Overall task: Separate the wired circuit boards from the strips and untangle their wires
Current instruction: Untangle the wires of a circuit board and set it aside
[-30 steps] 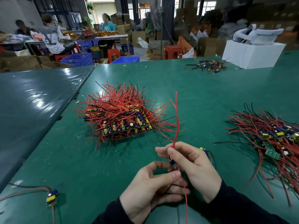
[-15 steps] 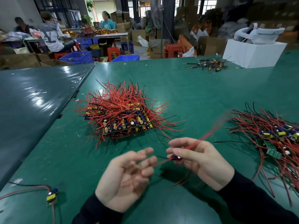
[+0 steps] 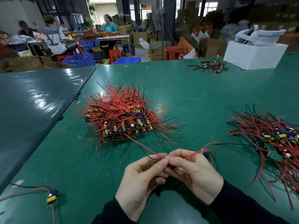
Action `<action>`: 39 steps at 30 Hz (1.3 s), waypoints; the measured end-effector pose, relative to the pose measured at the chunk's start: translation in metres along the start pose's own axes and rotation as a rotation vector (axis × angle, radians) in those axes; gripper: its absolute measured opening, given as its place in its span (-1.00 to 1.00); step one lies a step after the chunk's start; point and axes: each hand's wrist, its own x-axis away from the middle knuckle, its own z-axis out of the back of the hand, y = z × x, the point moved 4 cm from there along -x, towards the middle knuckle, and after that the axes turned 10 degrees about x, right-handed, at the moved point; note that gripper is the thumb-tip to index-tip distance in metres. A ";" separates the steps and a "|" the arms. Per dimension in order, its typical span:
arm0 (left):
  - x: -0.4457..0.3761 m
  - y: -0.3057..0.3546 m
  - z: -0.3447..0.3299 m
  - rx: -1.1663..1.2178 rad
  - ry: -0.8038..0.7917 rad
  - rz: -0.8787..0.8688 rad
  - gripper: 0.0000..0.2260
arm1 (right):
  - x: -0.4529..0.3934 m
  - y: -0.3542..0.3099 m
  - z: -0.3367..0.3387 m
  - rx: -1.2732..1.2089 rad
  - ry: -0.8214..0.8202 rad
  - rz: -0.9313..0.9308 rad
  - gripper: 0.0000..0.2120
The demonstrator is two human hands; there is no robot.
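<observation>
A stack of circuit board strips point(image 3: 123, 120) bristling with red and black wires lies in the middle of the green table point(image 3: 194, 94). My left hand point(image 3: 142, 180) and my right hand point(image 3: 194, 173) meet in front of it, fingertips together. Both pinch the wires of a small wired circuit board point(image 3: 205, 153), whose blue and yellow parts show just past my right fingers. One red wire point(image 3: 142, 146) runs up and left from the pinch; another curves up to the right. A pile of separated boards point(image 3: 275, 139) lies to the right.
One loose wired board point(image 3: 51, 198) lies near the front left edge. A small heap of boards point(image 3: 208, 67) and a white box point(image 3: 254, 54) stand at the far right. A second dark table point(image 3: 32, 102) adjoins on the left. People work at benches beyond.
My left hand, spread open half a second ago, has come back to my right hand and taken the wires. The red wire that swung right now points up and left.
</observation>
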 end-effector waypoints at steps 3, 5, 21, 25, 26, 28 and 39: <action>-0.001 0.003 0.003 -0.053 0.055 -0.182 -0.74 | 0.001 -0.001 0.001 0.093 0.010 0.083 -0.91; 0.000 0.008 0.003 -0.145 0.077 -0.310 -0.78 | 0.003 -0.004 0.003 0.240 0.045 0.200 -0.86; 0.005 0.025 0.003 -0.352 0.048 -0.528 -0.85 | 0.007 -0.006 -0.001 0.539 -0.051 0.221 -0.66; 0.005 0.027 0.001 -0.346 0.023 -0.503 -0.81 | 0.007 0.001 -0.005 0.500 -0.110 0.144 -0.86; 0.005 0.027 0.002 -0.326 0.026 -0.487 -0.79 | 0.006 0.001 -0.004 0.508 -0.124 0.145 -0.87; 0.005 0.027 0.002 -0.306 0.019 -0.466 -0.76 | 0.008 -0.001 -0.006 0.549 -0.175 0.161 -0.94; 0.006 0.030 0.007 -0.518 0.095 -0.720 -0.85 | 0.010 0.001 -0.011 0.640 -0.175 0.293 -0.88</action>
